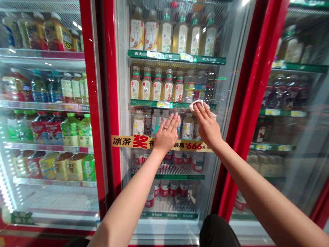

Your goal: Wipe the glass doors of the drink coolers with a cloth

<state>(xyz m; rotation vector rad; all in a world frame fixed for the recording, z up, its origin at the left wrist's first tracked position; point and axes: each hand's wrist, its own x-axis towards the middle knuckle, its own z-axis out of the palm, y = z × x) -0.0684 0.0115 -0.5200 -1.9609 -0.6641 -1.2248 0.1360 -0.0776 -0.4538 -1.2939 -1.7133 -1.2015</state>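
My right hand (208, 124) presses a folded white cloth (193, 105) against the glass door (226, 89) of a drinks fridge. Its fingers lie over the cloth, which shows at both sides of them. My left hand (167, 132), with a ring on one finger, rests flat on or close to the same glass, fingers stretched and nothing in it. It sits lower and to the left of the cloth, over a yellow sticker strip (128, 141) with red and black writing. Behind the glass stand rows of bottled drinks (168, 85).
Red door frames (111, 68) flank the glass. To the left is another fridge with shelves of colourful bottles (70, 128); a third fridge with dark bottles (280, 91) stands to the right. My knee (218, 231) in black shows at the bottom.
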